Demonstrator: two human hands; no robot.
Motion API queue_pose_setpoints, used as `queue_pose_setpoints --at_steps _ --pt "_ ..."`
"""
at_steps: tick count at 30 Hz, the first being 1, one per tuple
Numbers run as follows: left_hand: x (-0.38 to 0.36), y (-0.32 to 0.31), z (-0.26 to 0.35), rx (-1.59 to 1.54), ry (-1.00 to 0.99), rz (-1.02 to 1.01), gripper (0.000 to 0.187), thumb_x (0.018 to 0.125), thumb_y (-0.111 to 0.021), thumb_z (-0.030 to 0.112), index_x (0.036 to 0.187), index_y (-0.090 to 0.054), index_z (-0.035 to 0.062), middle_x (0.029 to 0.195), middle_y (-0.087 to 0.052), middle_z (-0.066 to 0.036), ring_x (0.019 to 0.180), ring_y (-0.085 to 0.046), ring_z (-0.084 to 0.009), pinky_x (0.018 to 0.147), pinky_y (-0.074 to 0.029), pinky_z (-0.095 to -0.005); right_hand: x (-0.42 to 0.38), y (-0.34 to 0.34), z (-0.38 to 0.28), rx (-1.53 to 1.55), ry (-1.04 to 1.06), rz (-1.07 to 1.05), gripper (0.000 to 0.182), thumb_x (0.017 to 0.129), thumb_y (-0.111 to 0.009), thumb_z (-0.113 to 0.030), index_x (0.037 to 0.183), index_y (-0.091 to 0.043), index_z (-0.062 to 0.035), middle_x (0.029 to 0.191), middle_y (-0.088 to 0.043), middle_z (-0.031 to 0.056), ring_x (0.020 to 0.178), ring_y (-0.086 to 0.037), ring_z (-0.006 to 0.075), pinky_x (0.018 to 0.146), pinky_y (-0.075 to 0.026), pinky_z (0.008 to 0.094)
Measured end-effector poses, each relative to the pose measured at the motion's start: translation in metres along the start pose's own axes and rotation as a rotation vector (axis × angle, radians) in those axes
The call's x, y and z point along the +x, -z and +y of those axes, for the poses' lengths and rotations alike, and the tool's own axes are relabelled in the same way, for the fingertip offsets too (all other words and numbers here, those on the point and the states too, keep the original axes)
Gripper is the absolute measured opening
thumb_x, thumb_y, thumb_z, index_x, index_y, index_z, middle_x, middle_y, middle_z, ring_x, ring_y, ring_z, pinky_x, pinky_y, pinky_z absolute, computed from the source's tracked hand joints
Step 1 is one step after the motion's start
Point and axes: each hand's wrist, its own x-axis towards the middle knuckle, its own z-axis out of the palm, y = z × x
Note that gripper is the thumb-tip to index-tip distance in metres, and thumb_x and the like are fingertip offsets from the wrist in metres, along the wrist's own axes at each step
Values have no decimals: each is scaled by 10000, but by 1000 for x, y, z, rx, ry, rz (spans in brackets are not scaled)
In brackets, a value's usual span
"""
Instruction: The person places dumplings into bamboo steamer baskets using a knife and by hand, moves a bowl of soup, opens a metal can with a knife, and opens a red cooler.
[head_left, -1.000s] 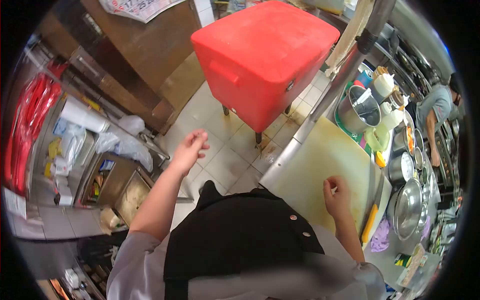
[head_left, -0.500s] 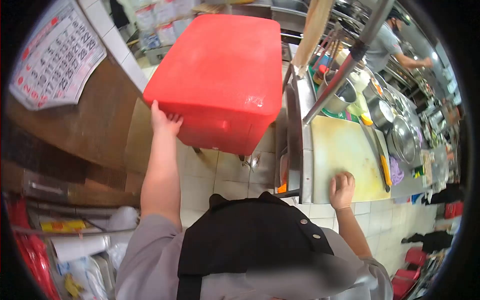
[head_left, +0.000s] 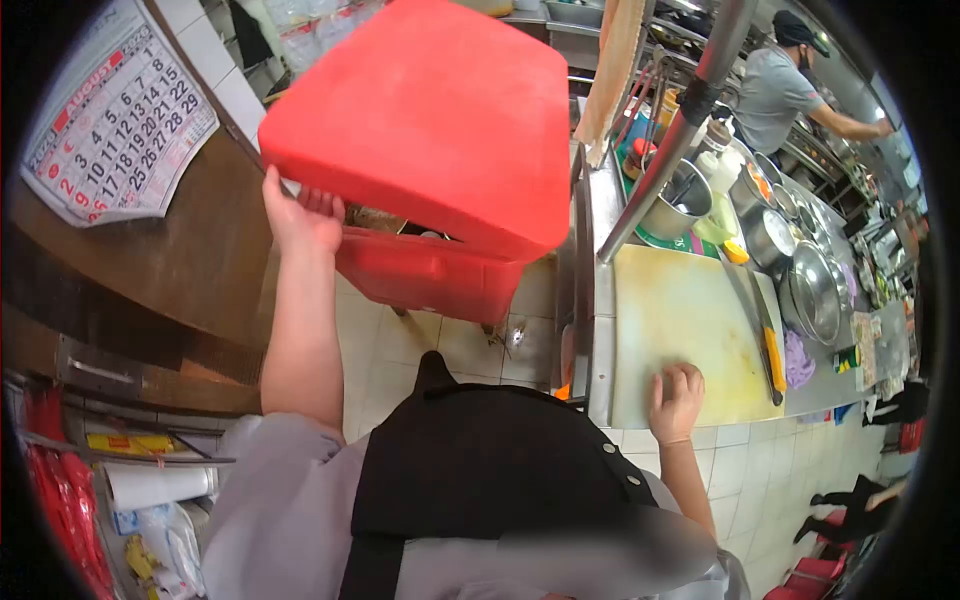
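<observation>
Left hand lifts the red cooler lid; right hand rests on the cutting board.

The left hand [head_left: 298,215] has its fingers curled under the near left edge of the red lid [head_left: 430,110], which is tilted up off the red cooler box [head_left: 430,280] on the floor. The right hand [head_left: 676,400], fingers loosely bent and holding nothing, lies on the yellowish cutting board [head_left: 680,320] on the tabletop, with a yellow-handled knife [head_left: 770,350] to its right.

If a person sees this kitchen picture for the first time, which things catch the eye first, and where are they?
First comes the big red cooler box at top centre; the left hand grips the edge of its red lid, which is tilted up and leaves a gap. To the right, the right hand rests on the near edge of a pale cutting board, and a calendar hangs at upper left.
</observation>
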Motion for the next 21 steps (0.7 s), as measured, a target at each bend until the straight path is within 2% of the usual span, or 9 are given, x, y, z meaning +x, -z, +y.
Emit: queue_pose_setpoints --at_steps 3,6,8,10,14,15,17,18,21 --pt "-60 -36 0 79 -160 -210 668 843 -723 605 1099 -537 16 1071 -519 -43 993 -545 -199 934 -459 -382 -2 -2 8 109 -42 41 94 934 -678 -71 988 -621 -20 1038 -629 166 1013 -596 349 907 -482 449" --pt "-89 -57 -1 177 -236 -501 519 953 -645 519 1148 -592 41 1087 -604 -65 1044 -599 -210 942 -486 -386 8 -3 5 355 -214 99 61 992 -638 -69 974 -618 -15 992 -626 124 958 -601 262 886 -487 376" --pt "-102 -66 0 258 -248 -745 414 1036 -565 417 1218 -635 51 1166 -656 -90 1113 -619 -216 942 -497 -394 26 5 -6 443 -205 128 57 1001 -626 -54 971 -609 -9 1004 -624 114 949 -594 240 880 -483 350" --pt "-112 -78 -3 359 -296 -993 422 1046 -561 371 1284 -619 26 1216 -654 -101 1127 -631 -209 937 -507 -376 48 15 -12 508 -174 150 45 1013 -603 -37 996 -594 3 1024 -619 98 959 -577 207 907 -469 320" --pt "-122 -113 7 668 -358 -1455 439 1068 -546 282 1396 -569 -7 1254 -671 -113 1113 -664 -189 919 -525 -324 112 59 -47 614 -87 252 94 1023 -559 -27 1086 -596 32 1098 -625 125 1026 -591 228 966 -458 339" --pt "-115 -120 14 678 -501 -1456 428 1071 -542 273 1395 -571 -6 1240 -679 -110 1094 -672 -182 910 -528 -312 129 74 -59 611 -51 287 124 1024 -540 -20 1116 -594 44 1130 -628 142 1057 -598 241 985 -455 357" --pt "-92 -137 25 689 -782 -1448 407 1079 -533 253 1392 -576 -4 1213 -695 -104 1055 -688 -167 892 -533 -288 164 104 -86 524 170 374 182 1032 -518 -37 1165 -594 62 1194 -628 187 1124 -608 284 1017 -452 398" --pt "-79 -140 30 536 -571 -1440 442 1040 -617 174 1382 -520 -89 1084 -695 -81 998 -662 -125 897 -530 -257 178 118 -101 467 262 394 201 1038 -514 -53 1179 -592 66 1218 -628 207 1143 -608 298 1032 -448 416" --pt "-10 -129 38 651 -592 -1307 393 1084 -532 244 1383 -590 -4 1178 -713 -93 1042 -688 -151 883 -530 -273 224 157 -139 271 468 392 256 1053 -505 -93 1228 -586 75 1266 -627 238 1191 -605 320 1063 -440 436"
